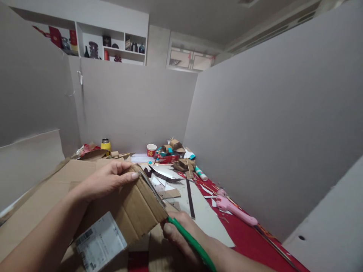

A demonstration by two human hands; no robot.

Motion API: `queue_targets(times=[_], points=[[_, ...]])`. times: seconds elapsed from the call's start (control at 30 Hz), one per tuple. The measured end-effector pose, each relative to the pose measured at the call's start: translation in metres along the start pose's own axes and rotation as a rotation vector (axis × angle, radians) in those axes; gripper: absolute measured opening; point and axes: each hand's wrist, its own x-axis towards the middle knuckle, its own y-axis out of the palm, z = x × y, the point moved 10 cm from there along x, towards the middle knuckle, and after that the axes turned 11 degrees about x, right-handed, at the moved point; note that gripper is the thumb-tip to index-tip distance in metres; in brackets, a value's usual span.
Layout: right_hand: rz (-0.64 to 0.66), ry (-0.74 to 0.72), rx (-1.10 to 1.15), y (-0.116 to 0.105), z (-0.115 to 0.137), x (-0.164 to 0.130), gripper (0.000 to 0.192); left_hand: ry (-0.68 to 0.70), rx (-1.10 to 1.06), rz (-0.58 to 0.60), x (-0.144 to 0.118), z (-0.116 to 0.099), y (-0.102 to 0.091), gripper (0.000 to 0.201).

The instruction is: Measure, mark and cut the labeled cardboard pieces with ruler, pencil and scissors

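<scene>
Right hand [181,234] grips green scissors [170,219] pointing away up-left along cardboard [136,204] clasped by left hand [109,181].

free: table centre [204,215] | blocked: scrap pile [176,156], glue gun [235,209]

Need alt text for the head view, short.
Left hand holds a corrugated cardboard piece while the right hand works green-handled scissors along its edge. Beyond lie paper scraps, a pink glue gun and a red paper cup on a red-covered table.
</scene>
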Motion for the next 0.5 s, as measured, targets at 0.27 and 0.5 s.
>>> queue_targets(times=[0.27,0.5], points=[[0.004,-0.008,0.014,0.002,0.0,0.0,0.06,0.023,0.042,0.021,0.0,-0.004,-0.001,0.037],[0.029,-0.058,0.003,0.004,0.008,0.002,0.065,0.021,0.063,0.073,-0.001,-0.004,0.006,0.037]])
